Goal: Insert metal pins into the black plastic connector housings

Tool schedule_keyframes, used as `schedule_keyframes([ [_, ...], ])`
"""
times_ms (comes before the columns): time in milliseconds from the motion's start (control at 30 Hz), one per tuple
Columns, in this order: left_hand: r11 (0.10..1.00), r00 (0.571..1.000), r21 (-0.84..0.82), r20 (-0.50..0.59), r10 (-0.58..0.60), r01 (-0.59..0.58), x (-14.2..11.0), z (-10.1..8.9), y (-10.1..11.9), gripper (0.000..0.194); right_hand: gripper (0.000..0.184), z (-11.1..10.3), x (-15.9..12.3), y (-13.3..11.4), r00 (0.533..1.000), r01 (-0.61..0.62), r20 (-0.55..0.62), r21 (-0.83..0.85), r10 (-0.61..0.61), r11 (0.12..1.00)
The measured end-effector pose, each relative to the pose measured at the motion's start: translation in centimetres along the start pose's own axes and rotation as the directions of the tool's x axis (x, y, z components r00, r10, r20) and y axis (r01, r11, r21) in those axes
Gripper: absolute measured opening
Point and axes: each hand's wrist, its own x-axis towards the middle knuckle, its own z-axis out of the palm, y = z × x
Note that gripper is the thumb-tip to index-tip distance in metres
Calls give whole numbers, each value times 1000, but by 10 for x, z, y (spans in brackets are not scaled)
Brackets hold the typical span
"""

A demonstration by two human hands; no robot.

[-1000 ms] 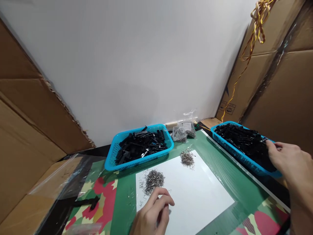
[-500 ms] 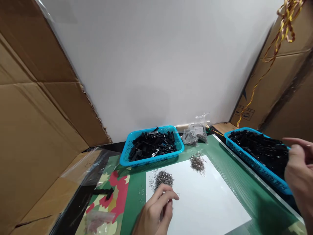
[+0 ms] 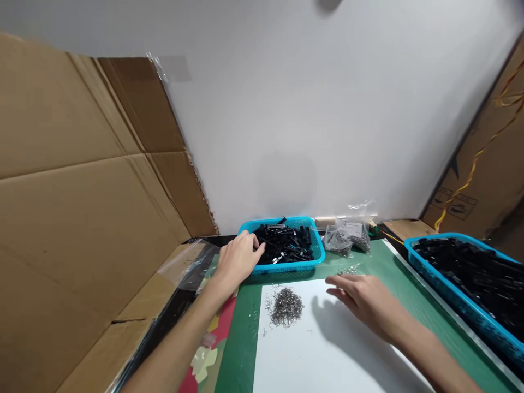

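Now reaching with the left hand (image 3: 240, 254) over the left blue basket (image 3: 286, 267), near black parts (image 3: 287, 244) lying inside; unable to tell whether gripping any. Hovering above white paper (image 3: 295, 360) with the right hand (image 3: 360, 299) loosely parted, near heaped metal bits (image 3: 287, 307).

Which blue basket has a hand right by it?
The left basket: the left hand is at its left end. No hand is at the right basket.
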Motion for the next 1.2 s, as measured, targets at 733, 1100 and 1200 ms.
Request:
schedule_keyframes([
  [733, 980, 997, -185, 30, 75, -68, 43, 30, -2, 14, 12, 39, -14, -32, 954, -223, 243, 182, 176, 958],
  [1100, 964, 980, -203, 70, 188, -171, 45, 34, -30, 34, 11, 36, -8, -39, 952, -257, 252, 361, 171, 896],
  [1200, 971, 978, -165, 86, 190, -174, 43, 36, -31, 26, 10, 36, -8, -33, 913, -380, 359, 568, 196, 730],
])
